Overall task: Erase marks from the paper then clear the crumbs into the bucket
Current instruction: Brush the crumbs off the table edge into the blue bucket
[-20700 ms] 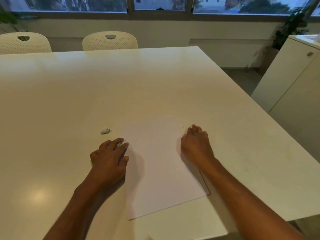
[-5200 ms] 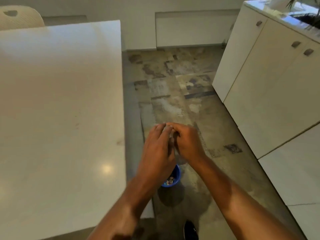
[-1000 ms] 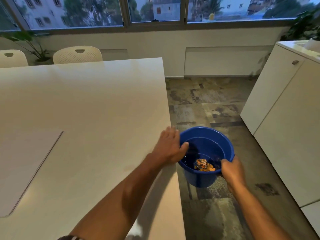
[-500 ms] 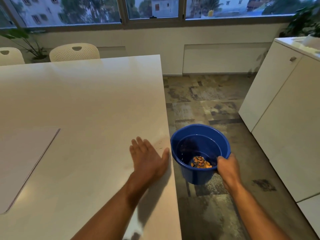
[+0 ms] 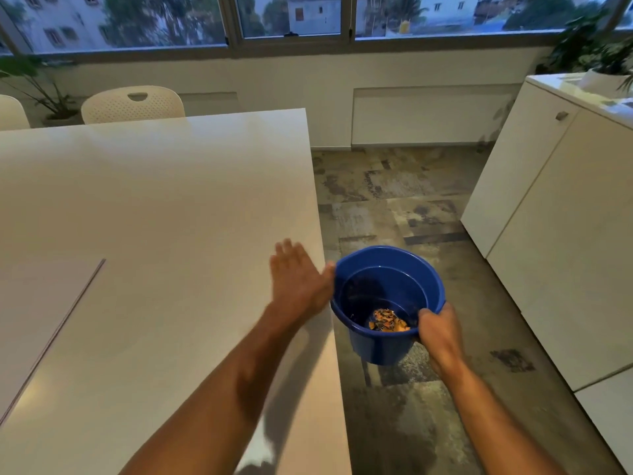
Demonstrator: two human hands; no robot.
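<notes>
Blue bucket (image 5: 388,282) held at the tabletop (image 5: 164,214) edge, right hand (image 5: 438,332) grip clamped on its rim; left hand (image 5: 296,281) flat, fingers apart.

Dim, bluish dusk light from the windows (image 5: 308,18)

Warm indoor light tints the tabletop (image 5: 154,217); forearm shadows fall soft across it. The left hand (image 5: 298,282) is motion-blurred, and wide-angle bending curves the frame edges.

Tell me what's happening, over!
Left hand open, flat on table edge beside bucket. Right hand grips bucket rim, bucket held off the floor. Scraps inside. Nothing in the way.
</notes>
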